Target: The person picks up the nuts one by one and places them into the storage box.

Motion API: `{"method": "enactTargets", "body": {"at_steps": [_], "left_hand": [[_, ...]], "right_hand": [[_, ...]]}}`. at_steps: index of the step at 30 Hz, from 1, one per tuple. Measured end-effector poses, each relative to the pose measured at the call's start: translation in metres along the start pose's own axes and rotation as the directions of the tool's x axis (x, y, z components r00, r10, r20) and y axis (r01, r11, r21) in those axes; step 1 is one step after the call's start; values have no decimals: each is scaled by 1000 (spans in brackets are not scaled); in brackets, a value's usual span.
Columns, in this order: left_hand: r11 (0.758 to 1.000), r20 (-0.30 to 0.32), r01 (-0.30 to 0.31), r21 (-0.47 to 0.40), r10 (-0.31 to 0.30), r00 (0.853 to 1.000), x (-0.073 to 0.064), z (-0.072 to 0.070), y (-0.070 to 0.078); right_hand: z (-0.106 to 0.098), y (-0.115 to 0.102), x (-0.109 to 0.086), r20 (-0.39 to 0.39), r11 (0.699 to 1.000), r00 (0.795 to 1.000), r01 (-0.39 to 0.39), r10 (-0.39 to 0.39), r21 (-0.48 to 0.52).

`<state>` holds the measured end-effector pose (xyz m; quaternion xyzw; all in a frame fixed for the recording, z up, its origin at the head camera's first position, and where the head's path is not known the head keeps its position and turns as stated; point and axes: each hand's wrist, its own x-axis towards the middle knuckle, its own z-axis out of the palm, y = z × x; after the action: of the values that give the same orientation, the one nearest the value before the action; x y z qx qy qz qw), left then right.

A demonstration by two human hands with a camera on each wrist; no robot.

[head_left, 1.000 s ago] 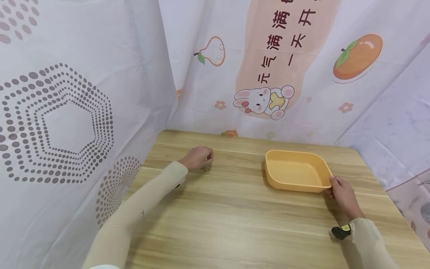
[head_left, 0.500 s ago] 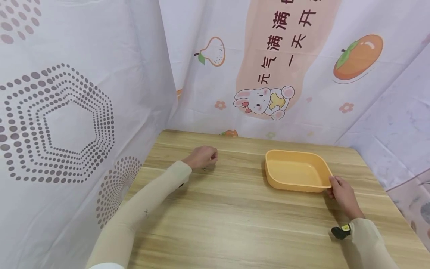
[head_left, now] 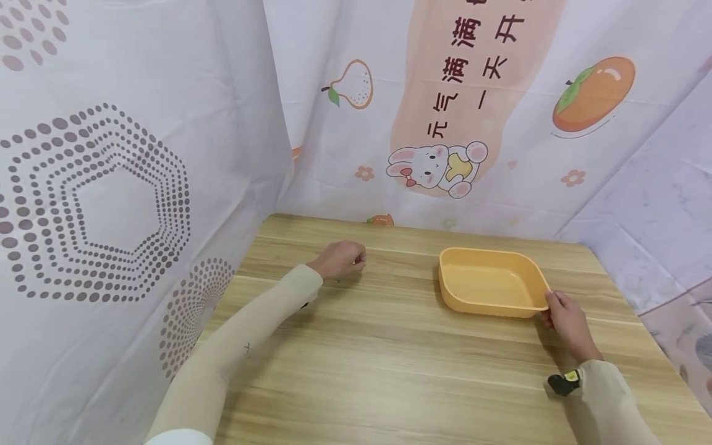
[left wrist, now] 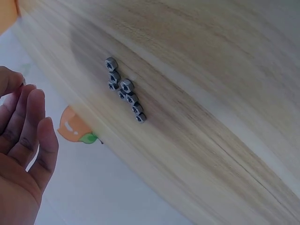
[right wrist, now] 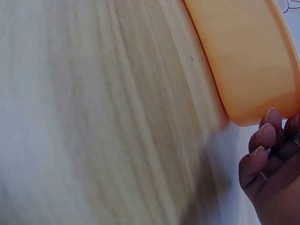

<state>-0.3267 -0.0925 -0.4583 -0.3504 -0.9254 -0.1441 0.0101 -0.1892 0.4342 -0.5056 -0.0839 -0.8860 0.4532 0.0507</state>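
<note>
Several grey hex nuts (left wrist: 127, 86) lie in a crooked line on the wooden table in the left wrist view. My left hand (head_left: 339, 259) is raised above the table's left part, thumb and fingertips together. A small metal edge, apparently a nut (left wrist: 23, 81), shows between them; most of it is hidden. Seen from the head, that hand covers nearly all the loose nuts. A shallow yellow plastic tray (head_left: 495, 283) stands on the right. At its near right corner my right hand (head_left: 568, 322) grips the rim, fingertips against the outer wall in the right wrist view.
The wooden table (head_left: 389, 371) reaches back to a printed curtain (head_left: 334, 154). Another patterned curtain (head_left: 222, 154) hangs along the left side. A black strap end (head_left: 564, 384) sticks out from the right wrist.
My left hand has shifted a little to the right, away from the loose nuts. The right hand and the tray have stayed in place.
</note>
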Motion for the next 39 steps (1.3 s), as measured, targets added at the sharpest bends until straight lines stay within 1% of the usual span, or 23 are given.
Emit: {"method": "enactTargets", "body": {"at_steps": [4, 12, 17, 25, 33, 39], "left_hand": [[1000, -1, -23, 17, 23, 1000, 4, 2, 1], [1000, 2, -2, 24, 2, 1000, 9, -1, 10], [999, -7, -26, 45, 26, 1000, 13, 1, 16], [999, -4, -44, 19, 44, 999, 19, 0, 26], [997, -10, -72, 10, 72, 997, 27, 0, 34], [997, 15, -80, 2, 80, 997, 33, 2, 40]], "right_hand": [[-2, -1, 0, -10, 1000, 1000, -13, 13, -7], [-2, 2, 3, -12, 1000, 1000, -20, 20, -2], [-2, 5, 4, -6, 1000, 1000, -20, 20, 0], [1, 7, 4, -14, 999, 1000, -20, 21, 27], [2, 7, 3, -17, 999, 1000, -24, 25, 25], [2, 7, 4, -11, 999, 1000, -29, 29, 21]]}}
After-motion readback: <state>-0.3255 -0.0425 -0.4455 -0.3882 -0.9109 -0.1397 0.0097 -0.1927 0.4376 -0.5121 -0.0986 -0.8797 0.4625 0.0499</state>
